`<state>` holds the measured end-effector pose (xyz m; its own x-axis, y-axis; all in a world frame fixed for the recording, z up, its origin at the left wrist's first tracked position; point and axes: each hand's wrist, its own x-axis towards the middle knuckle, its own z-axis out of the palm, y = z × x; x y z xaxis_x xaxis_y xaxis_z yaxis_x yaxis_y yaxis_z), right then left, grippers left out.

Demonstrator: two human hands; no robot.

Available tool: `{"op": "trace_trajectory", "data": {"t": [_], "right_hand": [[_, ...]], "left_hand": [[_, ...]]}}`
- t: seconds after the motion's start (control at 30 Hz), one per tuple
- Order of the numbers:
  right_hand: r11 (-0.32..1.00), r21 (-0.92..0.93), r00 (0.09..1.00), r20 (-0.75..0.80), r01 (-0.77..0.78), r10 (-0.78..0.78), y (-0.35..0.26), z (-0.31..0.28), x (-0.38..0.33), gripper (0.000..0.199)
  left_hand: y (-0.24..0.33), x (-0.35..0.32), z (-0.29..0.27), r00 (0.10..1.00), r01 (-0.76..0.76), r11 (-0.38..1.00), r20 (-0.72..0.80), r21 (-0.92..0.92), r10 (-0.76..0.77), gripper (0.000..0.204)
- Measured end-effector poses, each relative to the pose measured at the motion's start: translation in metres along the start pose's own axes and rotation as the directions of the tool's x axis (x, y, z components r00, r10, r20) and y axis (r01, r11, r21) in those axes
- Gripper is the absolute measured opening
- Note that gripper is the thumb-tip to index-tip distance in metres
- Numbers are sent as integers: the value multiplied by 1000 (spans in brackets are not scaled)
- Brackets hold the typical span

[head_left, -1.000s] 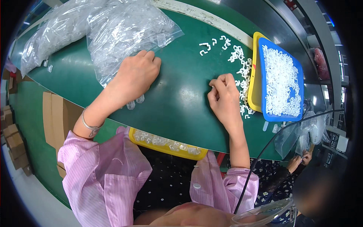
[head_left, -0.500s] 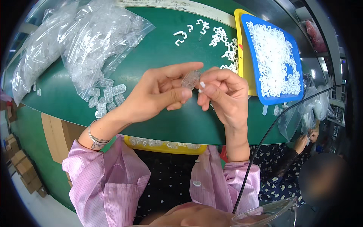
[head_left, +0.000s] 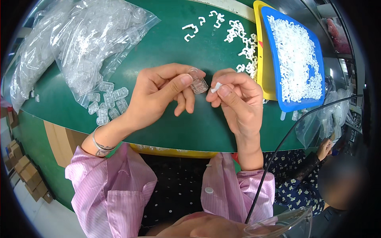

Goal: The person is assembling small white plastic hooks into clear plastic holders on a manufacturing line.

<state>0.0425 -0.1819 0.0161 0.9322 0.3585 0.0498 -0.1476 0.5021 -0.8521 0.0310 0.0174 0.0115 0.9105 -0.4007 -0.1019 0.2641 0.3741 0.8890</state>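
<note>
Between thumb and fingers, my left hand (head_left: 160, 93) grips a clear plastic case (head_left: 199, 84), small and rounded at one end. Just to its right, my right hand (head_left: 238, 99) pinches a small white plastic piece (head_left: 216, 87), partly covered by the fingertips. The case and the white piece are apart, with a narrow gap between them. Several similar clear cases (head_left: 109, 100) lie left of my left forearm. Beyond my right hand, loose white hook-shaped clips (head_left: 237, 31) are scattered on the green table (head_left: 178, 51).
Large clear bags (head_left: 85, 43) of clear parts fill the far left. At right, a blue tray (head_left: 282, 104) of white clips overlaps a yellow tray (head_left: 260, 47). A black cable (head_left: 274, 152) crosses the right side. Beside it, a co-worker's hand (head_left: 324, 148) works near plastic bags.
My left hand has turned the clear case so more of its face shows. The hands have drawn slightly apart, and more of the white piece shows in my right fingertips.
</note>
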Motion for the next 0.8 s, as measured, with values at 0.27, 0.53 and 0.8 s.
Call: {"op": "trace_trajectory", "data": {"t": [0.27,0.53,0.8], "right_hand": [[836,-527,977,-49,152,-209,-2,18,-4,13],[658,-713,938,-4,240,-347,9,16,-6,15],[452,-852,950,149,263,-273,12,14,-1,10]], "left_hand": [[-7,-3,13,979,-192,949,-24,250,204,26],[-12,-2,13,940,-329,821,76,466,333,22],[-10,-6,20,979,-129,984,-140,120,146,18]]}}
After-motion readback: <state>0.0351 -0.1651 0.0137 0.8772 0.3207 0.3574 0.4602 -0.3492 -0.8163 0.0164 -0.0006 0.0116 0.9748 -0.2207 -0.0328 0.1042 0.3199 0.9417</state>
